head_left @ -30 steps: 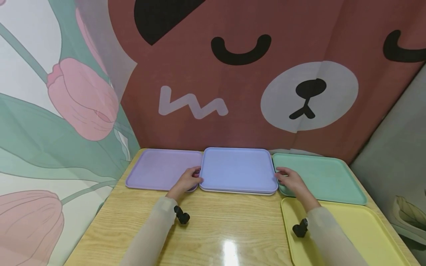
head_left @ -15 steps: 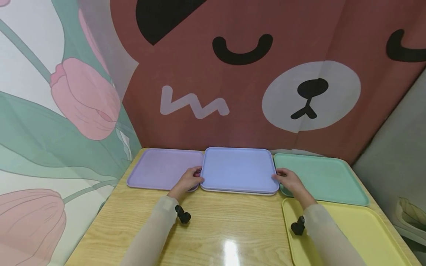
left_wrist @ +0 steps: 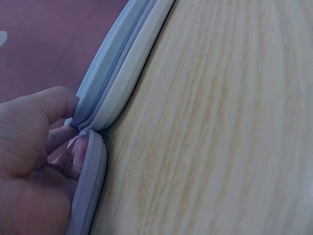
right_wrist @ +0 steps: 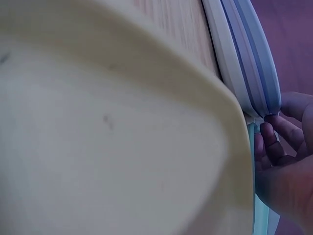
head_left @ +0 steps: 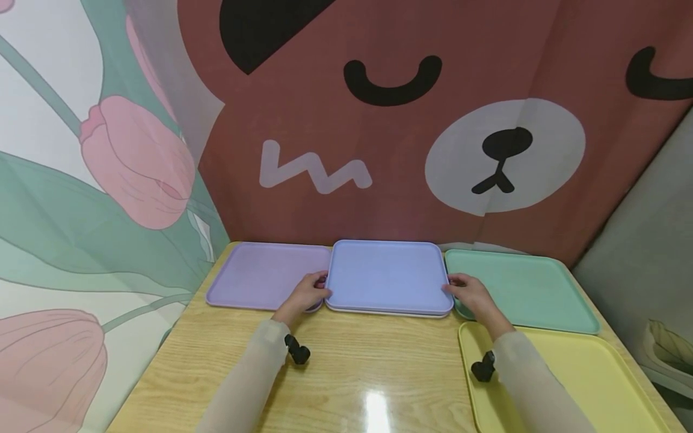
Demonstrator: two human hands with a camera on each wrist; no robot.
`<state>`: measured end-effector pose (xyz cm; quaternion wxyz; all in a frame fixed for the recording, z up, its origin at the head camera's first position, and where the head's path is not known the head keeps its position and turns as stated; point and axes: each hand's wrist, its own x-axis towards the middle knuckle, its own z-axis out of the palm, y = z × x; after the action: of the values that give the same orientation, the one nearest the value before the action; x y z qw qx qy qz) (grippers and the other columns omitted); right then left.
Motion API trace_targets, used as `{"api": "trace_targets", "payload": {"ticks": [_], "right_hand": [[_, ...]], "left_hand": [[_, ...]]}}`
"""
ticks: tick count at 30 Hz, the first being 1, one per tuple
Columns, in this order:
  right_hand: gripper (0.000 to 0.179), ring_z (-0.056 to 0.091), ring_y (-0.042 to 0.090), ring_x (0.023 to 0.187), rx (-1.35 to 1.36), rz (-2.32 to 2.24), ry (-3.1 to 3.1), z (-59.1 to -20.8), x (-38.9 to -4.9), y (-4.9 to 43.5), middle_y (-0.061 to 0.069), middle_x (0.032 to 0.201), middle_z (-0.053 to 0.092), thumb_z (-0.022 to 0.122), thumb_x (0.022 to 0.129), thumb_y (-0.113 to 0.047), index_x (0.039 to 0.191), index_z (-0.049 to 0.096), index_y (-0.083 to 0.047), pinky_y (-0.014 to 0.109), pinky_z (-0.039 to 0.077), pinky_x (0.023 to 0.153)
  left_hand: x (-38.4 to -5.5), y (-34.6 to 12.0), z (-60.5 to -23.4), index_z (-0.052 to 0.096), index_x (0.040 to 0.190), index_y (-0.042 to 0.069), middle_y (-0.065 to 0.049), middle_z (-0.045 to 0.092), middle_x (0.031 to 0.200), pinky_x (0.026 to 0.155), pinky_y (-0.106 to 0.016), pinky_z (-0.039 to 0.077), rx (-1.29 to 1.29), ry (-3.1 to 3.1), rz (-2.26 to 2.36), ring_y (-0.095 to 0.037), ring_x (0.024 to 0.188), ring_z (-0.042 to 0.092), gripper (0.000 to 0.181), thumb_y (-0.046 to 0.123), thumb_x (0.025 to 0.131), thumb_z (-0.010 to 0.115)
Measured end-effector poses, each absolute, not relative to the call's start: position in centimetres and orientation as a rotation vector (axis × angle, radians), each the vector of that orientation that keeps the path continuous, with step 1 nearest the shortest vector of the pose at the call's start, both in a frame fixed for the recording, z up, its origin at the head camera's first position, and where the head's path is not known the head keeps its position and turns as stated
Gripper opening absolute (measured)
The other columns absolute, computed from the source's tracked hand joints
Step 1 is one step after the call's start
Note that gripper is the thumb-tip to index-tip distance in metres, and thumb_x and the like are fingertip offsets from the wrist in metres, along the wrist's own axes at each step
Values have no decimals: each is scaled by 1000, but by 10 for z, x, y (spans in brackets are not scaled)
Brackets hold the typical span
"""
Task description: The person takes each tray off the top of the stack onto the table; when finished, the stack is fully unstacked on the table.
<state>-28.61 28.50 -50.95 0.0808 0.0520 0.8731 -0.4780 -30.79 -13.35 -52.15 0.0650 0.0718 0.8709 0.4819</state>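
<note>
A blue tray (head_left: 387, 273) lies on top of a stack at the back middle of the table. Under it, in the left wrist view, a thin lavender layer and a white tray (left_wrist: 117, 100) show at the edge. My left hand (head_left: 304, 293) grips the blue tray's left edge, thumb on the rim and fingers at its side. On the opposite short edge, my right hand (head_left: 472, 293) holds the same tray, thumb over the rim. The right fingertips (right_wrist: 268, 131) sit against the stack's side, partly hidden.
To the left lies a purple tray (head_left: 260, 273), touching or nearly touching the stack. A green tray (head_left: 530, 288) lies at right, with a yellow tray (head_left: 574, 373) in front, under my right forearm. A bear-patterned cloth (head_left: 314, 216) hangs directly behind the table (head_left: 346, 361).
My right hand has shifted slightly left, and its thumb has come over the blue tray's rim. The left hand and the trays look unmoved.
</note>
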Motion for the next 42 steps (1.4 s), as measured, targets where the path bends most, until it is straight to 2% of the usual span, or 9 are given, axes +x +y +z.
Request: {"api": "trace_targets", "payload": {"ticks": [13, 22, 27, 30, 32, 35, 38, 42], "right_hand": [[58, 41, 46, 137, 183, -1448, 2585, -506, -283, 283, 30, 150, 44, 58, 103, -25, 150, 42, 5, 57, 39, 110], [56, 42, 44, 139, 233, -1484, 2601, -500, -284, 279, 28, 151, 45, 59, 102, -24, 150, 45, 3, 55, 41, 110], [57, 47, 41, 136, 238, -1577, 2546, -492, -283, 278, 28, 152, 43, 58, 102, -24, 150, 43, 4, 52, 44, 109], [60, 59, 31, 124, 236, -1710, 2428, -487, -282, 279, 26, 151, 45, 59, 102, -23, 153, 39, 2, 44, 51, 103], [63, 66, 21, 111, 234, -1826, 2306, -484, -281, 281, 23, 144, 54, 60, 102, -22, 156, 35, -1, 36, 55, 94], [70, 69, 8, 93, 208, -1968, 2109, -480, -281, 285, 8, 122, 68, 62, 101, -19, 160, 26, -6, 28, 57, 81], [74, 71, 8, 86, 195, -2063, 1949, -478, -280, 288, -7, 104, 71, 61, 102, -13, 162, 20, -7, 27, 59, 74], [74, 70, 9, 82, 178, -2113, 1868, -478, -278, 290, -9, 97, 72, 58, 102, -8, 162, 16, -7, 27, 59, 71]], "left_hand": [[-305, -133, -519, 50, 147, -1, -19, 57, 137, 108, -46, 44, 145, 2599, 1472, -32, 120, 56, 67, 9, 86, 74], [-307, -135, -522, 50, 146, -2, -19, 59, 137, 107, -46, 45, 157, 2617, 1445, -32, 119, 57, 65, 7, 86, 74], [-308, -135, -521, 51, 145, -4, -20, 60, 135, 106, -46, 46, 173, 2631, 1440, -32, 118, 58, 65, 6, 85, 74], [-307, -135, -520, 51, 144, -6, -21, 61, 133, 105, -46, 46, 193, 2625, 1451, -33, 117, 59, 65, 5, 84, 74], [-307, -135, -520, 50, 145, -6, -21, 61, 133, 105, -46, 46, 202, 2618, 1454, -33, 118, 59, 65, 5, 85, 74], [-307, -136, -521, 50, 145, -4, -21, 61, 134, 105, -46, 46, 199, 2608, 1457, -33, 118, 58, 64, 6, 86, 73], [-307, -138, -521, 50, 145, -4, -20, 61, 133, 105, -46, 47, 203, 2593, 1471, -32, 118, 58, 63, 6, 87, 72], [-307, -138, -521, 51, 145, -5, -21, 62, 131, 105, -46, 46, 210, 2585, 1492, -33, 118, 58, 63, 4, 86, 72]]}}
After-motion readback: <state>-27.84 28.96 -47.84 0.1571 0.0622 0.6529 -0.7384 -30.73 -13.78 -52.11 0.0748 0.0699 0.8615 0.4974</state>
